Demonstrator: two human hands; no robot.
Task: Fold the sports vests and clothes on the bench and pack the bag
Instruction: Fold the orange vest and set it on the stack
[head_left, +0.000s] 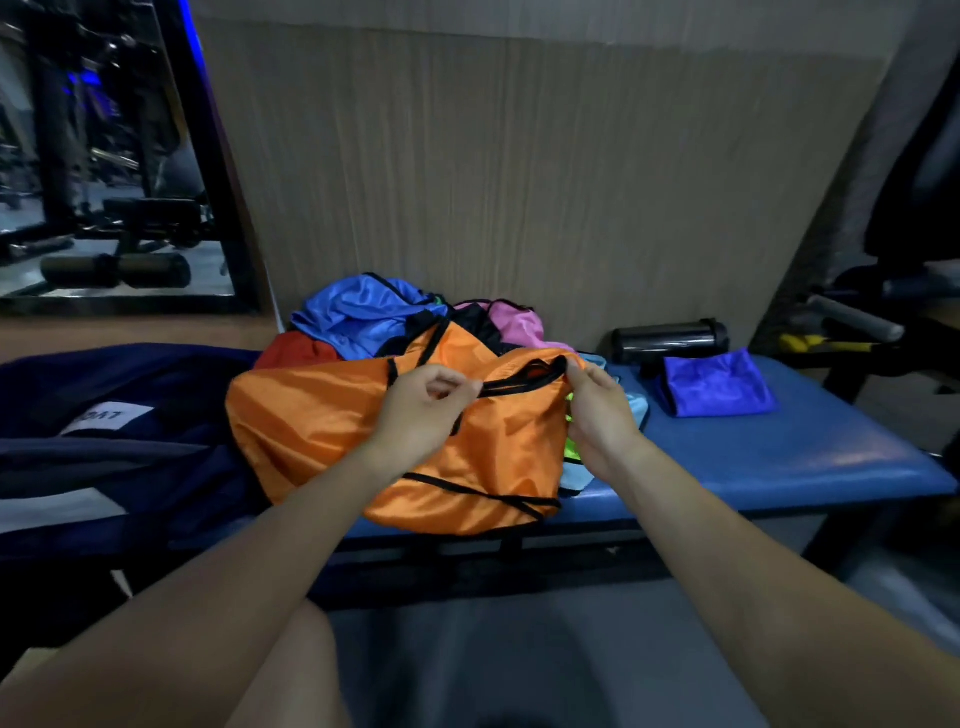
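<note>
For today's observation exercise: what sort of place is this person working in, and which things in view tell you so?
Probably a gym. A padded blue bench holds a pile of sports vests, a dark shaker bottle lies by the wall, and weight equipment shows at far left.

glossy, silky orange vest on a smooth, perhaps vinyl bench.

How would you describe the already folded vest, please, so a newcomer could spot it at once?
Start at the blue padded bench and look to its right end. In front of the dark bottle lies the folded vest, alone. It is violet-blue and flat, unlike the crumpled pile of colours further left.
</note>
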